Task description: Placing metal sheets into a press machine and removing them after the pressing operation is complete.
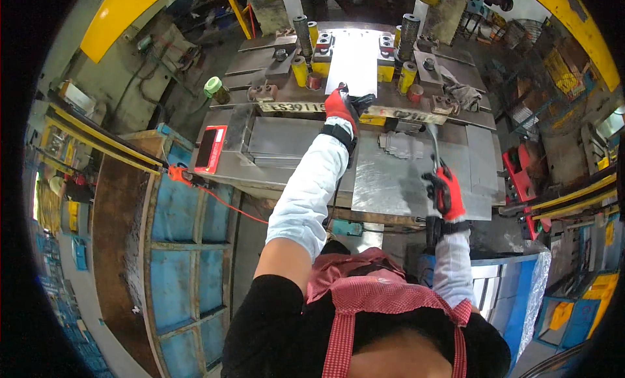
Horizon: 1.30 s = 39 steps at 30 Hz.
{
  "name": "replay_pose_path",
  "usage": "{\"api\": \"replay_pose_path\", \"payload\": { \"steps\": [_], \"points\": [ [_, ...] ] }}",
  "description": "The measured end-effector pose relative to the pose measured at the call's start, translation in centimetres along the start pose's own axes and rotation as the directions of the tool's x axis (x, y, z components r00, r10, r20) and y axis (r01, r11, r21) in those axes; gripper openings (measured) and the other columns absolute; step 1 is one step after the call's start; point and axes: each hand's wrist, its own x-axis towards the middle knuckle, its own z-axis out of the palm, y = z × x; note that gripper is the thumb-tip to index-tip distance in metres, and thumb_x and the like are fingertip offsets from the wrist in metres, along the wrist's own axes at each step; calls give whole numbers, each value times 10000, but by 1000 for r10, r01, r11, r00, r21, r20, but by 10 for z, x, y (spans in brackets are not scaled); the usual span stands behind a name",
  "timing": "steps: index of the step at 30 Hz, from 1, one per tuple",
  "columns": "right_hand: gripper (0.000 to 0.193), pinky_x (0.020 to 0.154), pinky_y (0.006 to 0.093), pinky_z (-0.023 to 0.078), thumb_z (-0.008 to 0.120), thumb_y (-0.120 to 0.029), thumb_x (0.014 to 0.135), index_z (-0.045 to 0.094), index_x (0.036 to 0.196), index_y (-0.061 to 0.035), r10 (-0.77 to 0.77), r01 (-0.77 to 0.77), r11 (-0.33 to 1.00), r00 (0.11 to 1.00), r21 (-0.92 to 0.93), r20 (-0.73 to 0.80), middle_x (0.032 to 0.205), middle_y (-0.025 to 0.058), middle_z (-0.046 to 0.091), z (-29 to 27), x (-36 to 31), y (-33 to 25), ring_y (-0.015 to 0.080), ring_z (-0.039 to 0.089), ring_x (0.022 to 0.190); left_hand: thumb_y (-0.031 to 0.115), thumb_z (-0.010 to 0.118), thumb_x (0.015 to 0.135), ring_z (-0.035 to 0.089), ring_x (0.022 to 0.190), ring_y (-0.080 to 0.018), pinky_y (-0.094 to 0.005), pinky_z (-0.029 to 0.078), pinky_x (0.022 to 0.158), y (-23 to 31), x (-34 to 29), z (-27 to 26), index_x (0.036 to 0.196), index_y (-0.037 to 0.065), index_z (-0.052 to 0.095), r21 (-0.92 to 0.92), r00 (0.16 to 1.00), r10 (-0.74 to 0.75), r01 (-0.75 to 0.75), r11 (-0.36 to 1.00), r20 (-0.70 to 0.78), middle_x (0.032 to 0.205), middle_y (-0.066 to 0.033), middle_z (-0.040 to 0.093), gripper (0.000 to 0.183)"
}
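My left hand (pixel 344 108), in a red and black glove, reaches forward to the press die. Its fingers close on the near edge of a bright metal sheet (pixel 353 62), which lies between the die blocks. My right hand (pixel 446 192), also gloved, is closed around a slim metal hand tool (pixel 434 142) whose shaft points forward; its exact kind is unclear. Left of the tool's tip, a small pile of cut metal pieces (pixel 401 145) rests on a flat metal plate (pixel 384 182). A stack of grey sheets (pixel 286 138) lies left of my left forearm.
Yellow and dark guide posts (pixel 408 36) flank the die. A phone in a red frame (pixel 211 149) and a green-capped jar (pixel 215 89) stand left. A grey rag (pixel 461 91) lies right. A blue rack (pixel 189 248) borders the left, with an orange cable (pixel 234 210) nearby.
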Motion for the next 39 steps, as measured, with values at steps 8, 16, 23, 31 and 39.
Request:
{"api": "replay_pose_path", "payload": {
  "steps": [8,16,23,31,39],
  "points": [
    [344,474,331,484,557,-136,785,445,1107,-88,100,-64,916,992,396,-72,750,106,583,-92,13,118,210,555,543,290,433,857,605,755,-383,-451,537,647,-5,4,6,1151,10,387,-38,996,69,-71,997,-64,982,-236,560,408],
    [213,490,327,455,534,-265,816,464,904,-85,113,-85,937,991,338,-65,753,96,581,-88,0,103,189,519,531,235,438,845,602,758,-355,-453,546,647,-4,-8,17,1140,33,428,20,984,157,-156,987,-82,1003,-175,561,358],
    [228,495,335,456,546,-252,807,447,952,-105,64,-62,940,998,336,5,791,110,588,-92,2,104,201,534,553,231,452,845,598,788,-360,-468,544,642,-4,-10,19,1133,39,425,-22,982,173,-175,984,-76,1016,-179,553,347],
    [184,456,327,427,548,-190,795,436,923,-120,158,-136,892,987,430,-14,764,107,582,-87,0,99,192,503,509,241,449,849,601,759,-364,-463,548,652,-3,-12,22,1131,43,422,-58,987,105,-113,992,-123,999,-186,561,345],
    [197,412,318,413,552,-147,786,437,943,-121,142,-103,894,988,437,-57,753,115,579,-85,1,99,191,481,468,241,448,846,596,763,-375,-469,544,627,-8,8,4,1159,50,425,-45,984,92,-100,994,-150,997,-192,559,367]
  ]
}}
